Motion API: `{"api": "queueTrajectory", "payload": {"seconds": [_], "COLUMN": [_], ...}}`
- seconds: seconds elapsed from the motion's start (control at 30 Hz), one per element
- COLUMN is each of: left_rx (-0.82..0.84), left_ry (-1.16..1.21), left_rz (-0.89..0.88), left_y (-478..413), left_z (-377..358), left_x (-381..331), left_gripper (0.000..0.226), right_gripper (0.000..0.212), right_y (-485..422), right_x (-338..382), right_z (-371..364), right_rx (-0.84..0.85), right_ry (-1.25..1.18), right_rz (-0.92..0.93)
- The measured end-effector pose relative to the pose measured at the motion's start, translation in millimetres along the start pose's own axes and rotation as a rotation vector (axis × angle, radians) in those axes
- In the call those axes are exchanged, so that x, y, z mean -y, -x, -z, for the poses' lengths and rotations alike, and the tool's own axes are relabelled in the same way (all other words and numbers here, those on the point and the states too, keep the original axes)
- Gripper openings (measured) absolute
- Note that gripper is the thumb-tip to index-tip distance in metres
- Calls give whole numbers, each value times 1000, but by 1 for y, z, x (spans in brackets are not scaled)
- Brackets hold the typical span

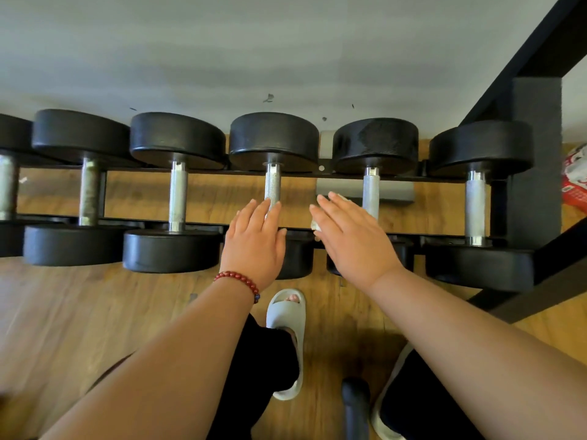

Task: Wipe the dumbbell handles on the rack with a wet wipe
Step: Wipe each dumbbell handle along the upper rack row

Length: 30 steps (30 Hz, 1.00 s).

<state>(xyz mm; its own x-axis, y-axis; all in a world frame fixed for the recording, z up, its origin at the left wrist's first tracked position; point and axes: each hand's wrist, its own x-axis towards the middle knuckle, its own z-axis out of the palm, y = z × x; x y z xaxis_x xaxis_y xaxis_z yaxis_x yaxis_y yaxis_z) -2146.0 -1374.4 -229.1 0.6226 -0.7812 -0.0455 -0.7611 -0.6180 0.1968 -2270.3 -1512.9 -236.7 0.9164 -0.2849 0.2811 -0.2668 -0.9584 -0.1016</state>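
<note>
A black rack (535, 192) holds a row of dumbbells, seen from above, and the middle dumbbell handle (272, 185) serves as the marker here. The left hand (255, 246) lies over the near end of that handle, fingers straight and slightly spread, their tips touching or just above the ridged metal; which of the two I cannot tell. A red bead bracelet (236, 277) circles its wrist.

Just to the right of the middle handle, between it and the next handle (371, 198), the right hand (352, 239) reaches out flat, fingers straight and close together. The white wipe (316, 225) sits under this hand, with bits showing at the thumb side and past the fingertips. The thumb is hidden, so I cannot tell whether it pinches the wipe.

Nearer the person than the middle handle, a grey slipper (286, 312) stands on the wooden floor (95, 312). Far to the right of it, past the rack's upright, lies a red packet (576, 182).
</note>
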Motion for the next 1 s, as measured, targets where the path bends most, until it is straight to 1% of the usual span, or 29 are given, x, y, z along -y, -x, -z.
{"api": "queueTrajectory", "payload": {"seconds": [0.3, 0.47, 0.57, 0.63, 0.73, 0.87, 0.93, 1.0], "left_rx": [-55, -35, -63, -93, -123, -147, -152, -144], "left_ry": [71, 142, 278, 345, 411, 561, 569, 574], "left_rz": [85, 126, 172, 187, 182, 225, 230, 241], "left_y": [10, 12, 6, 2, -3, -3, -3, -5], "left_z": [-1, -10, -17, -23, -29, -29, -30, -29], "left_x": [24, 33, 33, 34, 37, 40, 42, 44], "left_gripper": [50, 53, 51, 49, 54, 48, 49, 53], "right_gripper": [45, 44, 45, 45, 48, 55, 58, 57], "right_y": [-15, -34, -48, -58, -70, -89, -102, -111], "right_x": [26, 32, 29, 25, 19, 14, 15, 16], "right_z": [-12, -21, -29, -33, -41, -56, -60, -66], "right_rx": [26, 21, 62, 114, 246, 228, 253, 281], "right_ry": [-24, -32, -21, -58, -102, -77, -69, -92], "right_rz": [43, 88, 115, 137, 179, 279, 257, 218]}}
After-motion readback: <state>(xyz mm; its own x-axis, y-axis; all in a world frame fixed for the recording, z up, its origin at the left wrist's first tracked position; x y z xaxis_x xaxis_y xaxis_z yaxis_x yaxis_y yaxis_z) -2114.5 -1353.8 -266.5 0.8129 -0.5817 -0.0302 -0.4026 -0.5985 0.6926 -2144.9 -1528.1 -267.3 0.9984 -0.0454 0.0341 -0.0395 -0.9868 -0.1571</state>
